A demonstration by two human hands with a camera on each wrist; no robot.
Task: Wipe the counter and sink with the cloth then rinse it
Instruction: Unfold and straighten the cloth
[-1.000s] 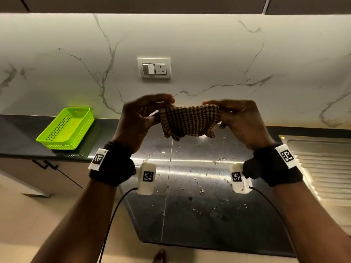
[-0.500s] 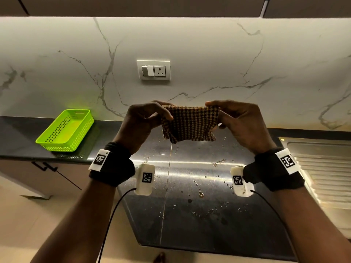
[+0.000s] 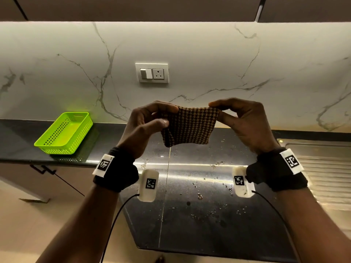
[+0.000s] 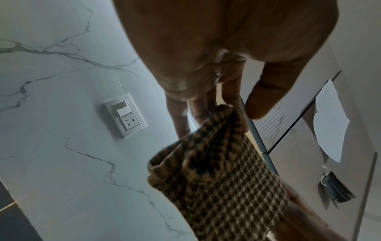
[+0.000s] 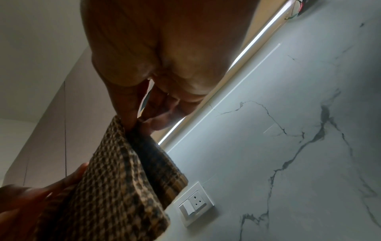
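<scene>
A brown and black checked cloth (image 3: 188, 126) hangs folded in the air above the dark counter (image 3: 199, 205), in front of the marble wall. My left hand (image 3: 150, 122) pinches its left top edge and my right hand (image 3: 241, 118) pinches its right top corner, stretching it flat between them. In the left wrist view the cloth (image 4: 222, 179) hangs from my fingertips (image 4: 239, 114). The right wrist view has the cloth (image 5: 123, 179) pinched under my thumb. Water drops and crumbs speckle the counter below. The steel sink drainboard (image 3: 326, 168) lies at the right.
A lime green plastic basket (image 3: 64, 133) stands on the counter at the back left. A switch and socket plate (image 3: 152, 73) is on the wall behind the cloth. The counter's front edge (image 3: 209, 251) cuts diagonally below my wrists. Dark cabinets run overhead.
The cloth went from bunched and drooping to a flatter folded rectangle pulled between both hands. The hands stayed at about the same height above the counter.
</scene>
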